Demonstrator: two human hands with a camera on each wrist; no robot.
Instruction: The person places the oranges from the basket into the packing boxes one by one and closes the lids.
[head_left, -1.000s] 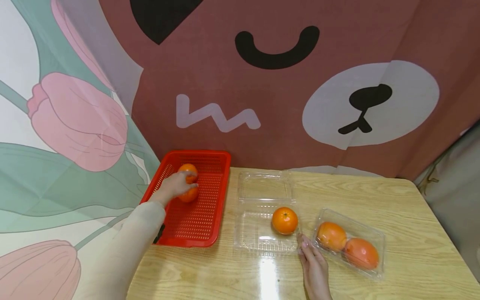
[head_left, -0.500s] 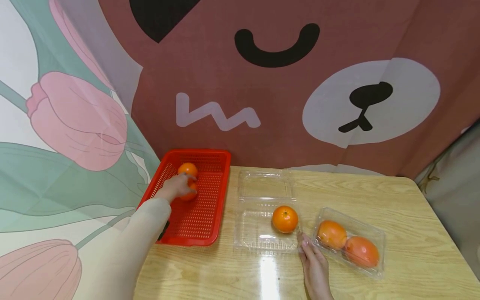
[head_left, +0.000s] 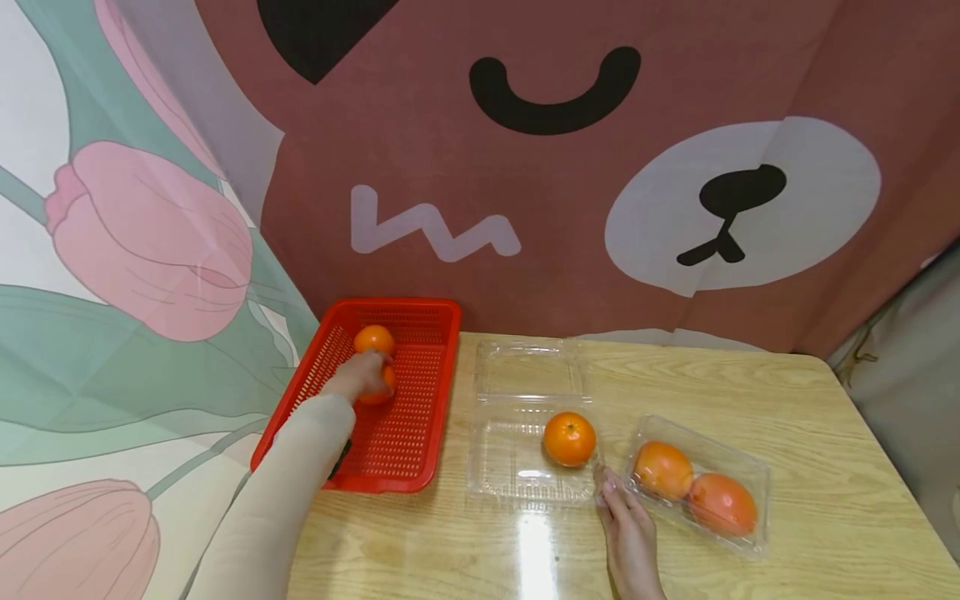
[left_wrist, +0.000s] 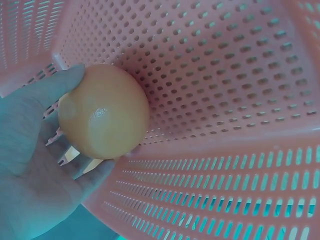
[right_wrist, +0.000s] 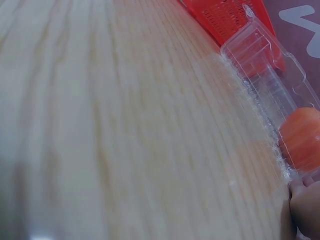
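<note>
Inside the red plastic basket [head_left: 408, 482], my left hand [head_left: 362, 375] grips the nearer of two oranges. The left wrist view shows thumb and fingers curled round that orange [left_wrist: 107, 112], low against the perforated basket. Just behind it lies the other orange [head_left: 374, 339]. A clear plastic clamshell box [head_left: 495, 462] stands with its lid folded back, and one orange [head_left: 570, 439] sits in its right end. At the box's near right corner my right hand [head_left: 630, 529] pinches the rim; in the right wrist view only part of this hand [right_wrist: 306, 210] shows.
To the right, a closed clear box [head_left: 761, 500] holds two oranges, set at an angle on the wooden table [head_left: 420, 550]. A bear-print curtain [head_left: 555, 292] hangs along the table's back edge, and a tulip-print cloth [head_left: 172, 417] on the left.
My left hand has shifted slightly toward the nearer orange and closed round it, leaving the far orange more exposed. My right hand and the clear boxes stay put.
</note>
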